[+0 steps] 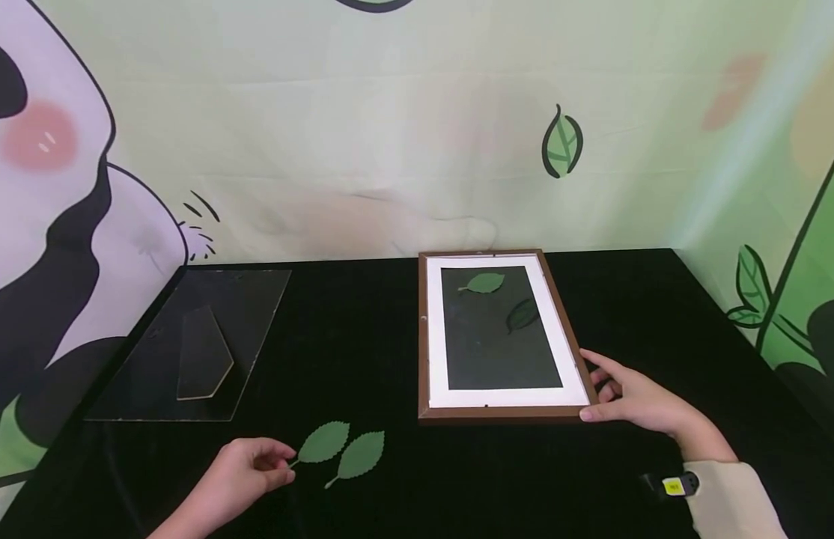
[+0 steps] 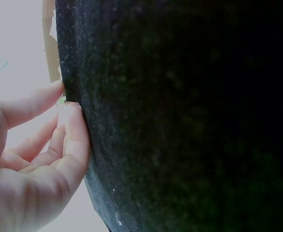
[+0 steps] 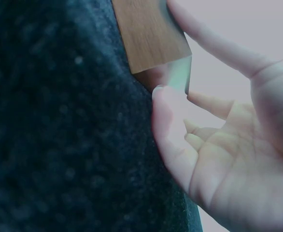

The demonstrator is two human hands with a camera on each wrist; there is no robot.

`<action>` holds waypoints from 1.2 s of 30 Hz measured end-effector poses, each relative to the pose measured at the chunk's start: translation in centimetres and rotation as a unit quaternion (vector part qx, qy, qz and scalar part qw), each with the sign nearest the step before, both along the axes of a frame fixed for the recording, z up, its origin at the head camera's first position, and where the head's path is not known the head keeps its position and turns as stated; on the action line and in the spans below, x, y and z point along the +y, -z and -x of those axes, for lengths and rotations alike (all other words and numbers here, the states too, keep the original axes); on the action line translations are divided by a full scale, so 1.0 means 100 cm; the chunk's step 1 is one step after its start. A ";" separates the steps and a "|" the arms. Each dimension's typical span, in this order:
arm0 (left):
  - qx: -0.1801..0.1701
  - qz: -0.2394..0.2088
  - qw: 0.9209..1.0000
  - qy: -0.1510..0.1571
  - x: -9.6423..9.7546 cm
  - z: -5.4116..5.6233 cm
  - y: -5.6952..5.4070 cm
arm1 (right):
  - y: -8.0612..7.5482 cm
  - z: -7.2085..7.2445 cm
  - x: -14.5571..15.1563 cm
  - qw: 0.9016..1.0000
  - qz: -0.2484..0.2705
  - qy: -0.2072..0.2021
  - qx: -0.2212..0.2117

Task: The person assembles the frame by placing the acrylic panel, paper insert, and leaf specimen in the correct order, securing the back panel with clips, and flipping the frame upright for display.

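Note:
My left hand (image 1: 238, 475) pinches the stem of a green leaf (image 1: 325, 442) between thumb and fingertips, low on the black table. Beside it to the right lies a second leaf (image 1: 361, 455), flat. In the left wrist view the fingertips (image 2: 73, 110) meet at a small green bit by the dark surface. The brown wooden picture frame (image 1: 424, 359) lies face up with a white mat and dark centre; a third green leaf (image 1: 484, 283) sits near its top. My right hand (image 1: 635, 397) holds the frame's near right corner, with thumb and fingers on different sides.
A black frame back (image 1: 141, 389) with a stand flap (image 1: 204, 355) lies on the table's left side. Behind the black table (image 1: 349, 322) hangs a printed backdrop (image 1: 309, 135) with a panda and leaves.

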State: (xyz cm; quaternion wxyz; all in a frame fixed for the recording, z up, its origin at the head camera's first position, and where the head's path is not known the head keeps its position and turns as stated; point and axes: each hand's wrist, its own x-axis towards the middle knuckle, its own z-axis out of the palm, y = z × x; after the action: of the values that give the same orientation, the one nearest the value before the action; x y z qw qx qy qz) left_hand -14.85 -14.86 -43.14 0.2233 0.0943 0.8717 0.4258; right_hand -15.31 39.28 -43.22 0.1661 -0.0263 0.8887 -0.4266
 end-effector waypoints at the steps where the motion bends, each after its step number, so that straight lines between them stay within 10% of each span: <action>1: 0.000 -0.002 1.000 0.002 0.000 0.000 0.000 | 0.000 0.000 0.000 1.000 0.000 0.001 0.000; 19: 0.070 0.067 0.993 -0.066 0.014 0.002 -0.021 | 0.004 0.001 0.002 1.000 0.002 0.001 0.003; 28: 0.214 0.047 0.976 -0.014 0.054 0.025 -0.062 | 0.003 0.000 0.002 1.000 -0.002 0.002 0.003; 36: 0.269 0.004 0.963 -0.001 0.116 0.057 -0.070 | 0.003 0.000 0.001 1.000 -0.001 0.002 0.002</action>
State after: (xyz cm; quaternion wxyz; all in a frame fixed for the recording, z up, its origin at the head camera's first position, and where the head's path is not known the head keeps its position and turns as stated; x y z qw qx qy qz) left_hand -20.56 -3.31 -36.17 -0.0194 0.2035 0.9015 0.3814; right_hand -15.36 39.38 -43.49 0.1638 -0.0255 0.8893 -0.4263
